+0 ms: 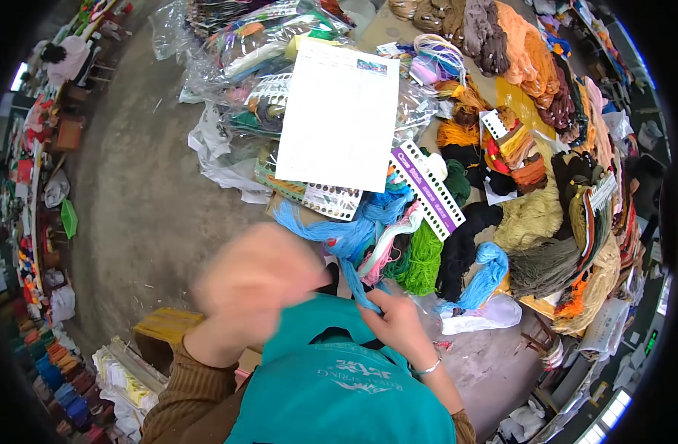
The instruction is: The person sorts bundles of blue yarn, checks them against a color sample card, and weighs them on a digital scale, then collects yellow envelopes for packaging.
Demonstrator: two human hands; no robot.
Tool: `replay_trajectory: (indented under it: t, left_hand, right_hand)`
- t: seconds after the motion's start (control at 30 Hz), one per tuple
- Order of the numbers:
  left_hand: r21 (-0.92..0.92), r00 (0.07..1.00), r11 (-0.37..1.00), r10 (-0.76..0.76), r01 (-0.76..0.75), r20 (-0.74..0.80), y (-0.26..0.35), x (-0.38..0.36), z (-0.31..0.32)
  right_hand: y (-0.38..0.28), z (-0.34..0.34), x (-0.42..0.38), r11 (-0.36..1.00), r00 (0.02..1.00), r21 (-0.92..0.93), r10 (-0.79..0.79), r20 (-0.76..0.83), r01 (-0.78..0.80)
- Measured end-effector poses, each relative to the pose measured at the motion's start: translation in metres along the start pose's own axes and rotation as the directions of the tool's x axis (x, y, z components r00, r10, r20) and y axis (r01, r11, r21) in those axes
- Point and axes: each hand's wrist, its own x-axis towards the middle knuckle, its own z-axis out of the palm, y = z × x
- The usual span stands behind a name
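Observation:
My left hand (pixel 261 274) is smeared by motion to the left of the threads, so its fingers cannot be made out. My right hand (pixel 398 324) is closed, pinching the lower end of a blue skein of embroidery thread (pixel 353 229). The skein runs up from it and spreads to the left. A purple and white punched thread card (pixel 427 189) lies above, with white, pink and teal strands hanging from its edge. Bright green thread (pixel 425 259) hangs close above my right hand. Over clear plastic packets lies a printed white sheet (pixel 339 115).
Thread bundles (pixel 531 52) in brown, orange and beige cover the table's right side. Clear bags of thread (pixel 257 44) are heaped at the upper left. A teal apron (pixel 331 377) covers my lap. A yellow wooden stool (pixel 161 333) stands at lower left; another person (pixel 65 59) is far left.

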Motion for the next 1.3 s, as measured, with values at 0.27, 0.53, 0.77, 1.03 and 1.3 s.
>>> replay_trajectory:
  t: [0.27,0.53,0.77,1.03,1.3]
  left_hand:
    - [0.144,0.607,0.940,-0.311,0.308,0.731,-0.070,-0.047,0.069]
    - [0.367,0.420,0.785,-0.590,0.500,0.690,-0.066,-0.056,0.063]
    - [0.219,0.289,0.654,-0.576,0.724,0.765,-0.055,-0.037,0.049]
    - [0.128,0.654,0.910,-0.376,0.395,0.656,-0.033,-0.037,0.064]
    - [0.390,0.728,0.920,-0.298,0.046,0.617,-0.022,-0.031,0.047]
  right_hand:
    - [-0.004,-0.005,-0.003,0.972,0.982,-0.145,-0.189,-0.023,0.183]
    - [-0.010,-0.014,-0.002,0.997,0.998,0.062,-0.034,-0.056,0.038]
    - [0.011,-0.023,0.006,0.831,0.976,0.549,-0.037,0.213,-0.088]
    - [0.016,0.011,0.028,0.733,0.877,0.680,-0.343,0.338,0.024]
    - [0.033,-0.001,0.012,0.972,0.956,0.235,-0.071,0.284,0.002]
